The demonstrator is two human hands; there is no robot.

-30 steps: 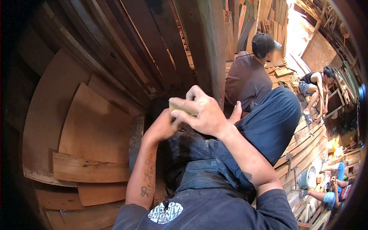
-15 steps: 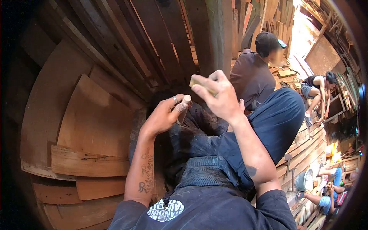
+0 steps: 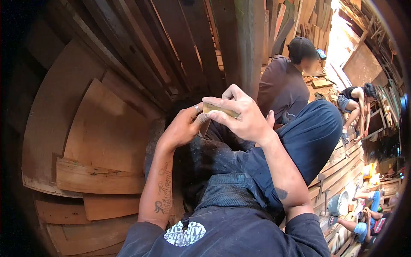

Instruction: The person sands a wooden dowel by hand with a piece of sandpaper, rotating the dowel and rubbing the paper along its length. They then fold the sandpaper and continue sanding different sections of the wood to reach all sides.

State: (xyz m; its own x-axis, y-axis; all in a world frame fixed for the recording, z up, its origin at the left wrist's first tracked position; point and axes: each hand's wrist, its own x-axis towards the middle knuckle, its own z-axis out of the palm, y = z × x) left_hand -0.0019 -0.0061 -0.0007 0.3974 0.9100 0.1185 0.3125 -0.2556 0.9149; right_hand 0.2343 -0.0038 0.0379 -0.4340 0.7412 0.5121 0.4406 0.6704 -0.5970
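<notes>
My right hand [image 3: 244,113] grips a small flat yellowish block [image 3: 222,110] between thumb and fingers. The block overlaps the fingertips of my left hand [image 3: 182,127], which wears a ring. That left hand is closed around a slim pale wooden piece [image 3: 204,129], mostly hidden by the fingers and the block. Both hands are held over my lap, above my dark trousers [image 3: 295,141].
Curved wooden panels [image 3: 107,128] lean at my left, and dark upright planks [image 3: 192,43] rise in front. A person in a cap [image 3: 284,81] sits close by. Another person [image 3: 357,103] bends over farther right. A bucket [image 3: 339,203] and a hammer [image 3: 321,184] lie at right.
My right hand has moved left and down with the yellowish block, which now covers the end of the wooden piece. My left hand stays nearly in place.
</notes>
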